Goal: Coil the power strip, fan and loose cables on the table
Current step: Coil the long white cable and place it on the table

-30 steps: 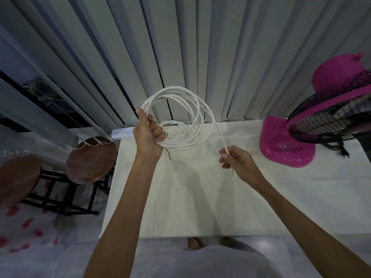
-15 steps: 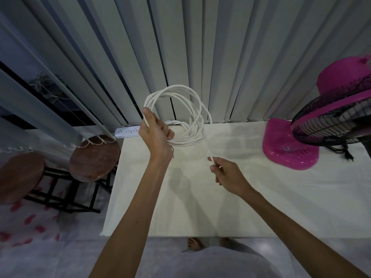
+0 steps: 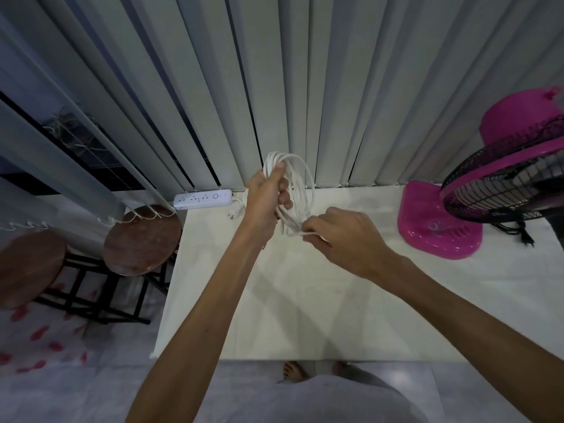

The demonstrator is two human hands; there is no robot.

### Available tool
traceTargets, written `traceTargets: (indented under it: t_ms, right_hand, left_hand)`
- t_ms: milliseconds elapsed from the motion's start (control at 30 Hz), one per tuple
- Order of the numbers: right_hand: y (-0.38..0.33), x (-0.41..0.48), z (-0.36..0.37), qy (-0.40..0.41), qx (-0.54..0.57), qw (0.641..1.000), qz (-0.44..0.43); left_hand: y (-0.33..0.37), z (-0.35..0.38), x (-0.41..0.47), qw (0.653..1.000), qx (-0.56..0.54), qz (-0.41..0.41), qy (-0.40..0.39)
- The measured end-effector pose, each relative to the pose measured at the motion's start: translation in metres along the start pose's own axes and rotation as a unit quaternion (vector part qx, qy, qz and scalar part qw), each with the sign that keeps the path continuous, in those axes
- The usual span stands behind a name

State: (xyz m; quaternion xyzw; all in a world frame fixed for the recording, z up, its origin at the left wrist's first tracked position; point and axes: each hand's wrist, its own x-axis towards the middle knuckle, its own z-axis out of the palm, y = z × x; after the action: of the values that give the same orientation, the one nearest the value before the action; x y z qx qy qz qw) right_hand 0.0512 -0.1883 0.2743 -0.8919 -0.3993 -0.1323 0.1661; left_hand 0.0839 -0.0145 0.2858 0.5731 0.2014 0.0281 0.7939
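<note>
Leftmost, one brown stool (image 3: 29,270) is cut by the frame edge, and a second stool (image 3: 142,239) stands beside the table (image 3: 305,300). On the table's far left corner lies the white power strip (image 3: 203,199), its cord partly hidden behind the left hand (image 3: 265,199). That hand's fingers curl tight round the coiled white cable (image 3: 300,190), held above the table. The right hand (image 3: 345,239) pinches the cable's loose end at the coil's lower edge, fingertips mostly out of sight. Rightward the pink fan (image 3: 439,224) is cropped by the frame, its black plug (image 3: 526,239) on the table.
</note>
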Motion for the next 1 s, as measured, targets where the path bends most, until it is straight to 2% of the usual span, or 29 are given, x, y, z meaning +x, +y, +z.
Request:
traceTargets:
  t_ms: [100, 167, 267, 367, 467, 567, 633, 700, 767, 900, 967, 1000]
  right_hand:
    - [0.005, 0.01, -0.003, 0.045, 0.129, 0.983, 0.123]
    - [0.007, 0.015, -0.002, 0.055, 0.177, 0.969, 0.161]
    - [0.01, 0.02, -0.001, 0.068, 0.166, 0.977, 0.12]
    - [0.022, 0.026, 0.001, 0.088, 0.119, 0.988, 0.049]
    - [0.038, 0.032, 0.003, 0.059, 0.1, 0.993, 0.0]
    - [0.047, 0.038, 0.001, 0.044, 0.16, 0.985, 0.042]
    - [0.046, 0.041, -0.001, 0.015, 0.256, 0.963, 0.087]
    - [0.038, 0.04, -0.001, -0.01, 0.396, 0.906, 0.151]
    - [0.031, 0.04, 0.0, -0.004, 0.484, 0.848, 0.215]
    - [0.034, 0.042, 0.001, 0.043, 0.468, 0.84, 0.27]
    - [0.04, 0.04, 0.004, 0.058, 0.483, 0.823, 0.294]
    - [0.043, 0.038, 0.006, 0.066, 0.491, 0.812, 0.308]
  left_hand:
    - [0.002, -0.001, 0.003, 0.992, -0.074, -0.098, -0.042]
    - [0.0, -0.002, 0.003, 0.989, -0.056, -0.123, -0.058]
    - [-0.006, -0.005, 0.0, 0.986, 0.102, -0.095, -0.087]
    - [-0.011, -0.006, -0.009, 0.944, 0.283, -0.025, -0.164]
    - [-0.009, -0.007, -0.013, 0.935, 0.288, -0.036, -0.203]
    - [-0.005, -0.012, -0.008, 0.929, 0.247, -0.115, -0.252]
    - [-0.002, -0.017, -0.005, 0.907, 0.223, -0.152, -0.322]
    - [0.001, -0.02, 0.0, 0.895, 0.167, -0.167, -0.378]
    - [0.002, -0.022, 0.003, 0.89, 0.104, -0.184, -0.403]
    - [-0.002, -0.026, 0.001, 0.893, 0.011, -0.186, -0.41]
    - [-0.002, -0.027, -0.001, 0.907, 0.078, -0.126, -0.394]
    - [-0.001, -0.026, -0.001, 0.91, 0.159, -0.071, -0.375]
